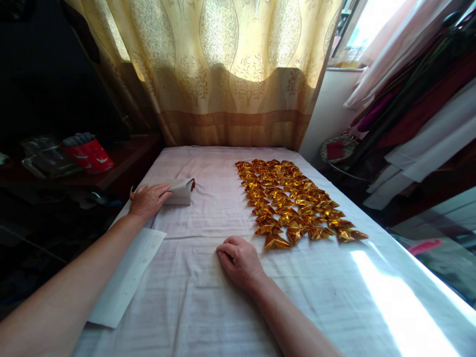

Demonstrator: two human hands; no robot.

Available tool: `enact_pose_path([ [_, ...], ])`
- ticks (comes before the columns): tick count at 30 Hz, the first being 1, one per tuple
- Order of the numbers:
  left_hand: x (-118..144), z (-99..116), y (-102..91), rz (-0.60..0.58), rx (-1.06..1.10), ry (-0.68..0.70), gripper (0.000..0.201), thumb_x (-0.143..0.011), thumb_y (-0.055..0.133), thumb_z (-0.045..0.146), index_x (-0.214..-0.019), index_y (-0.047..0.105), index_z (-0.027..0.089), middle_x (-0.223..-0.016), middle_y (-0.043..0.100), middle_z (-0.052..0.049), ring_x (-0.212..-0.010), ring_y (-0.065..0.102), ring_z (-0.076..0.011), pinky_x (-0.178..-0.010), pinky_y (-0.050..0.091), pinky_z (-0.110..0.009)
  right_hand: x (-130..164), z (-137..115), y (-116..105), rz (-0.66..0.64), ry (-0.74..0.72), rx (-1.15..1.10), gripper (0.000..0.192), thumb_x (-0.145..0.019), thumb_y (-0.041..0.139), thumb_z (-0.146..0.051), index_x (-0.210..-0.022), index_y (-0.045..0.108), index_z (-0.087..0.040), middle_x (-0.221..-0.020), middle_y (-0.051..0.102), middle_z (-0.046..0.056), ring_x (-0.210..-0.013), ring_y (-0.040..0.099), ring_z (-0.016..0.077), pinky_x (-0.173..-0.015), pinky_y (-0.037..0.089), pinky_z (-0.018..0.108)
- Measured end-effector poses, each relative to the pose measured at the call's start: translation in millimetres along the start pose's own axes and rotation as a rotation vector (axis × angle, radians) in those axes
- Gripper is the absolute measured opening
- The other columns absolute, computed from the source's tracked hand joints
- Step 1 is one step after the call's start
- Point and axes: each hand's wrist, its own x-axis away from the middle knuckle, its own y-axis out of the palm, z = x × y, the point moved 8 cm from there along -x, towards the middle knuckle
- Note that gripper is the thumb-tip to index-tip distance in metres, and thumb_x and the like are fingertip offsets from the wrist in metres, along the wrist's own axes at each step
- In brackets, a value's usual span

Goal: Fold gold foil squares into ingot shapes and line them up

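My left hand (148, 199) lies flat on a white paper stack (180, 191) at the left side of the cloth-covered table (208, 297), fingers spread over its near edge. My right hand (240, 260) rests on the cloth with its fingers curled under and nothing visible in it. Just right of it lies a folded gold paper piece (275, 242), the nearest of several folded gold pieces (293, 203) set out in rows across the right half of the table.
A long white paper sheet (126, 277) hangs over the table's left edge under my left forearm. A patterned curtain (230, 74) closes the far end. A dark shelf with a red packet (89, 154) stands left; hanging clothes (420, 109) crowd the right.
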Motion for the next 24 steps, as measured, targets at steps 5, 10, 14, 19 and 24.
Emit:
enact_pose_path([
  [5,2.9,5.0,-25.0,-0.020,0.035,0.051,0.048,-0.093,0.036,0.047,-0.115,0.072,0.023,-0.124,0.071,-0.006,-0.108,0.067,-0.0253,-0.097,0.047,-0.035,2.0,1.1,-1.4,0.039,-0.016,-0.012,0.018,-0.088,0.057,-0.016,-0.089,0.073,-0.023,-0.087,0.071,0.004,-0.081,0.066,0.0161,-0.075,0.051,0.025],
  [10,34.8,47.7,-36.6,-0.119,0.111,0.170,0.048,-0.093,0.040,0.054,-0.111,0.074,0.025,-0.114,0.075,-0.005,-0.104,0.068,-0.0265,-0.096,0.046,-0.038,7.1,5.4,-6.7,0.168,-0.044,-0.033,0.048,-0.084,0.051,-0.012,-0.132,0.057,-0.020,-0.109,0.070,0.009,-0.093,0.066,0.0185,-0.082,0.055,0.029],
  [14,72.1,99.5,-35.7,-0.293,0.163,0.261,0.042,-0.094,0.044,0.052,-0.111,0.073,0.027,-0.110,0.076,-0.004,-0.097,0.070,-0.0253,-0.086,0.048,-0.033,14.8,-7.7,-18.4,0.293,-0.155,0.176,0.063,-0.084,0.053,-0.009,-0.145,0.044,-0.021,-0.135,0.057,0.016,-0.121,0.057,0.0247,-0.096,0.050,0.039],
  [19,98.4,144.0,-39.6,-0.385,0.157,0.280,0.035,-0.095,0.046,0.047,-0.096,0.074,0.026,-0.097,0.077,-0.005,-0.089,0.070,-0.0249,-0.076,0.046,-0.031,23.5,-30.5,-17.3,0.224,-0.353,0.399,0.064,-0.088,0.058,-0.007,-0.143,0.046,-0.037,-0.154,0.042,0.009,-0.141,0.038,0.0257,-0.108,0.039,0.044],
  [24,112.2,162.2,-38.9,-0.480,0.185,0.310,0.036,-0.096,0.044,0.046,-0.084,0.071,0.025,-0.083,0.075,-0.004,-0.077,0.068,-0.0224,-0.067,0.042,-0.029,32.1,-35.1,-16.2,0.161,-0.480,0.388,0.039,-0.093,0.058,-0.014,-0.128,0.062,-0.031,-0.144,0.054,0.008,-0.136,0.045,0.0237,-0.107,0.041,0.042],
])
